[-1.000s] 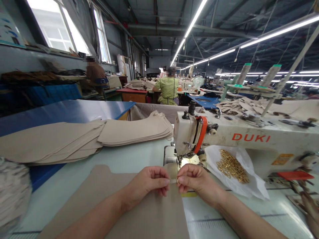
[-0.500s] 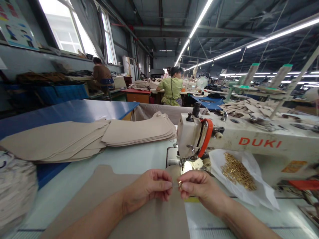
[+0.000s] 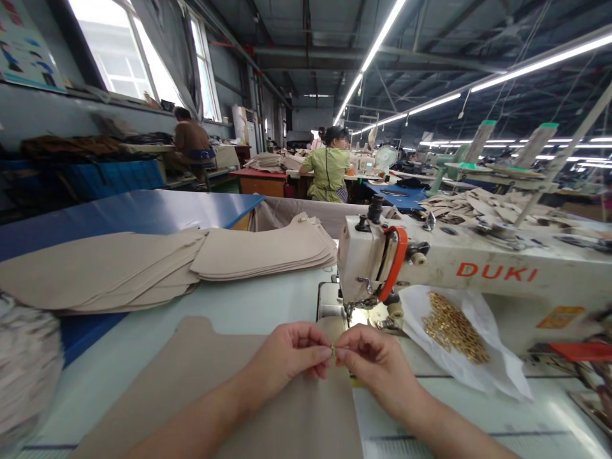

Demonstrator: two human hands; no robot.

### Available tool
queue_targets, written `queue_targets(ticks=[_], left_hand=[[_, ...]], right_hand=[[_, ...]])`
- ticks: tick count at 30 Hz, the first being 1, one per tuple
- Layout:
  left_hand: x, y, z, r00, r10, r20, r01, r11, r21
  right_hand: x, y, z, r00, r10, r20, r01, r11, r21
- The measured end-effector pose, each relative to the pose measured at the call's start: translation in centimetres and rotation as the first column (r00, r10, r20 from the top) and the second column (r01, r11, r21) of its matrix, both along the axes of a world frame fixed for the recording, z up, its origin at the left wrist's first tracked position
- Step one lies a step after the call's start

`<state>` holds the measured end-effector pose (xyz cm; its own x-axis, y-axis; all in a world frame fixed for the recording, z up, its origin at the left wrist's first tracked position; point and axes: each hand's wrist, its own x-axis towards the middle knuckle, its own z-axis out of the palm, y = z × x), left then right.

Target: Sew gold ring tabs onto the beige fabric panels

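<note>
Just in front of the sewing machine [image 3: 366, 268], my hands meet with fingertips almost touching. A tiny gold metal ring [image 3: 333, 350] shows between them. My right hand [image 3: 375, 363] pinches it between thumb and forefinger. My left hand [image 3: 294, 354] is closed in a pinch at its other side; whatever sits in those fingertips is too small to make out. Below both hands a large beige panel [image 3: 268, 421] lies flat on the table, one end reaching toward the machine's needle area. Many like gold pieces [image 3: 456, 328] are heaped on a white sheet [image 3: 507, 376] to the right.
Stacked beige panels [image 3: 262, 252] lie behind my hands, with more [image 3: 95, 268] over a blue table [image 3: 182, 207]. A pale, crumpled bundle [image 3: 29, 376] sits at the left edge. The machine's arm [image 3: 564, 274] spans the right side. Co-workers sit farther back.
My right hand has moved left to my left hand, bringing the gold ring up against the left fingertips. The panel and the heap of gold pieces stay as they were.
</note>
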<state>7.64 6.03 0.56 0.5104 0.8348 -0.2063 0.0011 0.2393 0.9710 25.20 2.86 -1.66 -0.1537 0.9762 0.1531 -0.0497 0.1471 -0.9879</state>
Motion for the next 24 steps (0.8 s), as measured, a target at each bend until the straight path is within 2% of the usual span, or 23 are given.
queue_targets(ticks=[6,11,17,20,24], left_hand=[[0.2,0.1,-0.2,0.994,0.057,0.092,-0.042,0.987,-0.158],[0.3,0.2,-0.3,0.999,0.029,0.021,-0.028,0.996,-0.08],[0.4,0.3,-0.4,0.999,-0.004,-0.052,0.004,1.0,0.0],[0.4,0.2,-0.6,0.995,0.018,-0.097,-0.006,0.993,0.118],[0.3,-0.1,-1.3,0.984,0.074,-0.163,-0.024,0.957,0.289]], right_hand=[[-0.3,0.6,0.3,0.986,0.011,-0.168,-0.05,0.972,-0.229],[-0.6,0.4,0.2,0.978,-0.024,-0.206,-0.031,0.966,-0.258],[-0.8,0.1,0.0,0.991,0.013,-0.134,-0.039,0.98,-0.193],[-0.9,-0.5,0.2,1.0,0.013,-0.016,-0.014,0.998,-0.056],[-1.0,-1.3,0.5,0.965,-0.082,0.249,0.039,0.984,0.172]])
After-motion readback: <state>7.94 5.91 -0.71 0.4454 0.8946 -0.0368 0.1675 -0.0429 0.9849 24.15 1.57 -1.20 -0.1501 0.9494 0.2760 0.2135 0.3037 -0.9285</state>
